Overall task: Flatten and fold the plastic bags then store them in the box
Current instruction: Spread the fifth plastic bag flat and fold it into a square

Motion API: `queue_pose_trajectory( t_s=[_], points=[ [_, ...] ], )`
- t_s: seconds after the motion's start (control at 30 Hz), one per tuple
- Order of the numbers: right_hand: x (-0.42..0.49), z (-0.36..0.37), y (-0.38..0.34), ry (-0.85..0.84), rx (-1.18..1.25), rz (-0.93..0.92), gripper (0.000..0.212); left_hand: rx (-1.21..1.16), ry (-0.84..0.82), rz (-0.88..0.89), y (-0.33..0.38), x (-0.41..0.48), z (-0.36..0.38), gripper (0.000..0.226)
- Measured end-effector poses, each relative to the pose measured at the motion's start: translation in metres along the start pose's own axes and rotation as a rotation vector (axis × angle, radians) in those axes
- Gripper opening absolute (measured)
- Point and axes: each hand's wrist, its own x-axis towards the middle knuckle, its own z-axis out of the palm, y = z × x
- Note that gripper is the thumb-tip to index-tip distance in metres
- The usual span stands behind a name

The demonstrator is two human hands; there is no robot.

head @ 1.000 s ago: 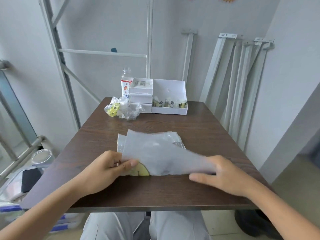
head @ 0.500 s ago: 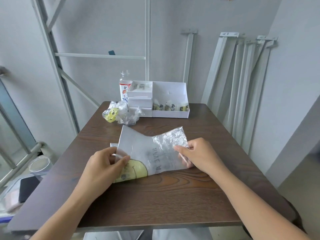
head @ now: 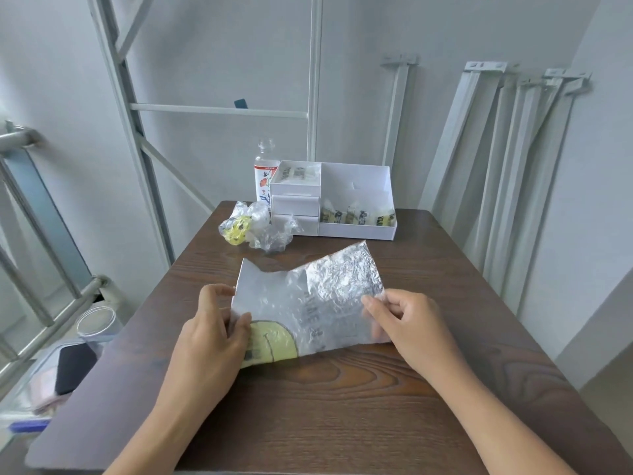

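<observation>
bag thin, crinkly, slippery | we pinch its side edges: left hand, right hand | grip edges, not middle

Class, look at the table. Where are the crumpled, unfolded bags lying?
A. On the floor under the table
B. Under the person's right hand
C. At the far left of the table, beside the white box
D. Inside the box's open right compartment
C: the crumpled bags lie on the table just left of the white box, touching its drawer side.
</observation>
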Motion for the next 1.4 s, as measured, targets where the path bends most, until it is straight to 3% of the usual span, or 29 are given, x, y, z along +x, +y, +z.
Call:
queue_pose_trajectory(
  t_s=[0.13,0.2,0.3,0.37,0.6,0.8,0.97,1.13,1.4],
  points=[
    [-0.003,0.003,-0.003,0.033,-0.037,-0.003,0.041,0.046,0.005,0.005,0.0,-0.002,0.001,0.026],
    [-0.002,0.004,-0.001,0.004,-0.057,0.032,0.021,0.072,0.002,0.012,0.0,-0.003,0.001,0.027],
    [0.001,0.006,0.001,-0.027,-0.115,0.095,0.046,0.165,0.021,0.042,-0.001,-0.003,0.003,0.027],
    [0.004,0.007,0.0,0.002,-0.201,0.08,0.05,0.227,0.035,0.05,-0.001,-0.001,0.004,0.026],
    [0.018,0.017,0.003,0.058,-0.321,0.07,0.038,0.22,0.082,0.021,-0.001,-0.005,0.002,0.025],
    [0.023,0.019,0.0,0.182,-0.174,-0.08,0.005,0.223,0.152,0.022,0.001,-0.01,0.001,0.028],
    [0.018,0.018,0.001,0.129,-0.08,-0.091,0.014,0.218,0.155,-0.003,-0.003,-0.006,0.004,0.026],
    [0.019,0.022,0.003,0.045,-0.216,-0.044,0.027,0.238,0.143,-0.004,-0.002,-0.006,0.005,0.025],
    [0.013,0.023,-0.001,0.066,-0.326,-0.122,0.017,0.398,0.138,0.001,-0.003,-0.002,0.005,0.033]
  ],
)
